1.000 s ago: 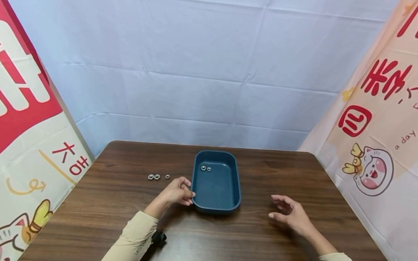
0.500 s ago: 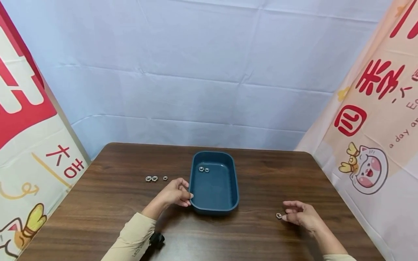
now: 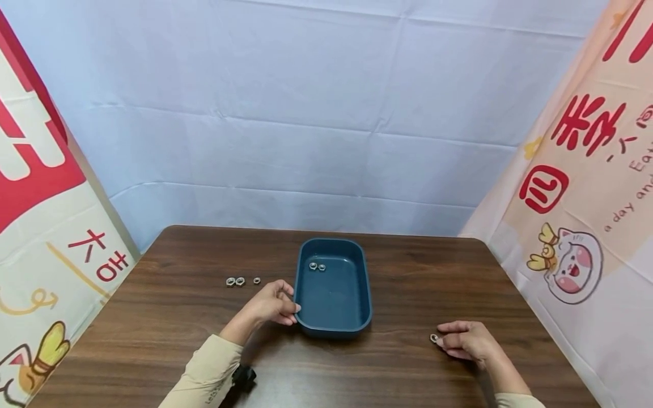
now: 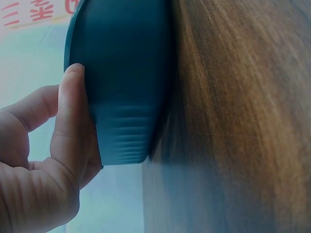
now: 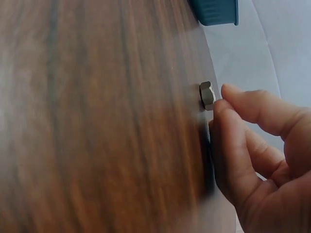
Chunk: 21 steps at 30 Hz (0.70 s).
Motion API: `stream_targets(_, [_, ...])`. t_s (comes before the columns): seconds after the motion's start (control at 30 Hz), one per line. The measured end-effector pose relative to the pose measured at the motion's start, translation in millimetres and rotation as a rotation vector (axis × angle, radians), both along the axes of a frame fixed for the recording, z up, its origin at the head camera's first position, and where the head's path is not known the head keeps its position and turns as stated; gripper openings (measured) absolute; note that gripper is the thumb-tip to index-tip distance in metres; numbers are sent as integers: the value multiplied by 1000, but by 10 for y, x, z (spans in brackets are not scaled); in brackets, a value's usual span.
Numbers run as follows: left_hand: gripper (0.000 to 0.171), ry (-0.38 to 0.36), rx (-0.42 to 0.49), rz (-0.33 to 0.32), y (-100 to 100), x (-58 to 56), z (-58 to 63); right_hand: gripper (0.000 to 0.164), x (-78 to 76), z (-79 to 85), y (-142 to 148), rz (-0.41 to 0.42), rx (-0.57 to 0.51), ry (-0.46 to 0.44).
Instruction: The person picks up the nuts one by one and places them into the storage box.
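A dark blue rectangular tray point(image 3: 334, 306) stands mid-table. My left hand point(image 3: 275, 303) holds its left wall near the front corner; in the left wrist view one fingertip point(image 4: 74, 73) lies right at the rim. Two metal hex nuts point(image 3: 317, 267) lie inside the tray toward the back left. On the right, my right hand point(image 3: 469, 340) is low over the table, thumb and forefinger close together at a single hex nut point(image 3: 434, 338). From the right wrist view, the fingertips point(image 5: 223, 107) are right at the upper side of this nut, which sits flat on the wood.
Left of the tray, several more hex nuts point(image 3: 236, 281) lie on the brown wooden table point(image 3: 408, 283), one smaller nut point(image 3: 257, 280) apart from a touching pair. Behind hangs a pale cloth point(image 3: 296, 113), with printed banners at both sides.
My right hand has moved right and down to the hex nut, its thumb and fingers drawing closer together. The left hand stays at the tray; the view has shifted slightly.
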State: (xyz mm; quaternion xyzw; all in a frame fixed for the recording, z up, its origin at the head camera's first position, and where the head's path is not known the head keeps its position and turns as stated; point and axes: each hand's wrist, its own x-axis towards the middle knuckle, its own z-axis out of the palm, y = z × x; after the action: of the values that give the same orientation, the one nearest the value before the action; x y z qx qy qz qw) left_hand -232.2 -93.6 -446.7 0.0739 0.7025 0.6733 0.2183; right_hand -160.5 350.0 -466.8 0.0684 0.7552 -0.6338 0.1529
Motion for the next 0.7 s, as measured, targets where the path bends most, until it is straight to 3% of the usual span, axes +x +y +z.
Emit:
stream_targets(0.23, [39,2,-7,-5,1,14,26,40,-23,-10,-46,21,-9,-26])
stream_targets(0.47, [39,5,-5,-6,-1,5,18,48,-20,-14,-123,20,91,1])
stream_targets(0.7, [39,2,-2,-6,-3,22,28,36,-25,-22,-166,-8,133,20])
